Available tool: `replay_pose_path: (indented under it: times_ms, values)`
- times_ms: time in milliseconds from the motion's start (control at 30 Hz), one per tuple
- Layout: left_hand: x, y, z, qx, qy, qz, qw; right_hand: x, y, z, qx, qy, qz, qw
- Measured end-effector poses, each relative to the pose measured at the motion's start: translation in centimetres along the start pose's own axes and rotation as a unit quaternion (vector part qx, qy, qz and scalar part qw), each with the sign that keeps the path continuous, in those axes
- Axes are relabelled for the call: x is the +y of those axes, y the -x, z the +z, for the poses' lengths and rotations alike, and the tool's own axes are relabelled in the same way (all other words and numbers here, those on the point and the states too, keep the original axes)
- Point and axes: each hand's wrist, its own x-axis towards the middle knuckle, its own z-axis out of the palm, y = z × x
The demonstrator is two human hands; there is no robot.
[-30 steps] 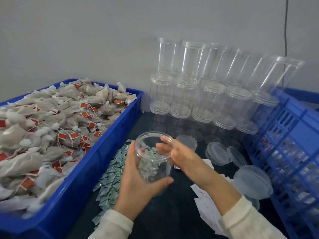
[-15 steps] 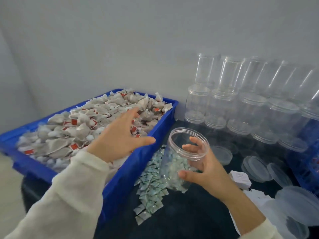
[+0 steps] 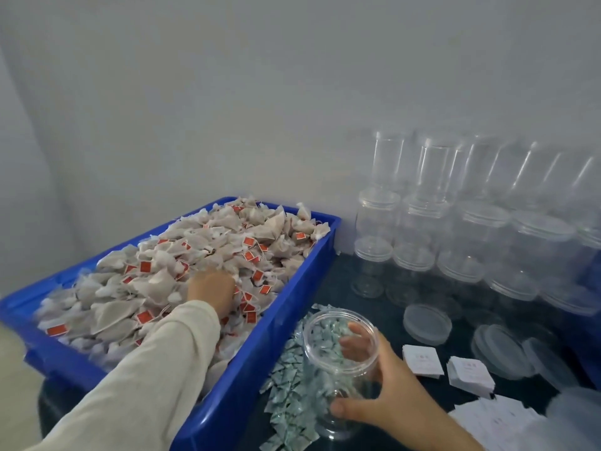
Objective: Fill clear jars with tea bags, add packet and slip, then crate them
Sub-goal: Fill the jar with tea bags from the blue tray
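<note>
My right hand [image 3: 380, 385] grips an open, empty clear jar [image 3: 335, 362], tilted toward the left, with the thumb low on its wall and fingers round the far side. My left hand [image 3: 211, 289] is dug into the heap of tea bags [image 3: 169, 275], white pouches with red tags, inside a blue bin [image 3: 279, 323]; its fingers are buried, so their hold is hidden. Small green-white packets [image 3: 289, 395] lie on the dark table under and beside the jar. Stacks of white slips [image 3: 422, 359] lie to the right of the jar.
Stacked clear jars [image 3: 455, 229], some lidded, stand along the back wall at the right. Loose clear lids [image 3: 426, 323] lie on the dark table in front of them. More white papers [image 3: 494, 418] lie at the lower right. A blue crate edge [image 3: 585, 336] shows at far right.
My left hand let go of the jar, swung left over the bin and pushed down into the tea bags. My right hand took over the jar and tilted it. The view turned left.
</note>
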Motion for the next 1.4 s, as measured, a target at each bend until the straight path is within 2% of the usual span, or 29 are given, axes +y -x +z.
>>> replay_pose_path:
  times_ms: [133, 200, 367, 467, 533, 633, 900, 1067, 1167, 1400]
  values:
    - [0.4, -0.3, 0.6, 0.008, -0.032, -0.008, 0.999, 0.5, 0.2, -0.1, -0.003, -0.003, 0.016, 1.000]
    - [0.5, -0.4, 0.7, 0.024, -0.015, -0.006, 1.000, 0.8, 0.2, 0.0, 0.001, -0.007, 0.016, 1.000]
    - [0.8, -0.1, 0.3, 0.042, 0.118, -0.033, 0.992, 1.5, 0.6, 0.2, 0.002, -0.017, 0.013, 1.000]
    - [0.4, 0.0, -0.9, 0.058, 0.267, -0.054, 0.960, 1.9, 0.7, 0.1, 0.001, -0.040, 0.021, 0.999]
    - [-0.4, 0.2, -1.9, 0.090, 0.313, -0.059, 0.944, 2.0, 0.7, 0.1, 0.003, -0.040, 0.027, 0.999]
    - [-1.9, 0.2, -3.0, 0.138, 0.326, -0.038, 0.934, 1.9, 0.5, 0.3, 0.003, -0.038, 0.034, 0.999]
    - [-2.0, 0.8, -6.0, 0.122, 0.414, 0.025, 0.901, 1.5, -0.1, 1.2, -0.009, -0.033, 0.045, 0.998]
    - [-0.4, 1.1, -8.5, 0.112, 0.424, 0.067, 0.896, 1.3, 0.1, 1.1, -0.008, -0.030, 0.039, 0.999]
    - [0.1, 1.2, -10.0, 0.123, 0.462, 0.079, 0.875, 1.4, 0.2, 0.9, -0.006, -0.025, 0.039, 0.999]
    - [1.6, 1.8, -14.6, 0.084, 0.583, 0.093, 0.802, 1.1, -0.3, 0.7, 0.001, 0.000, 0.040, 0.999]
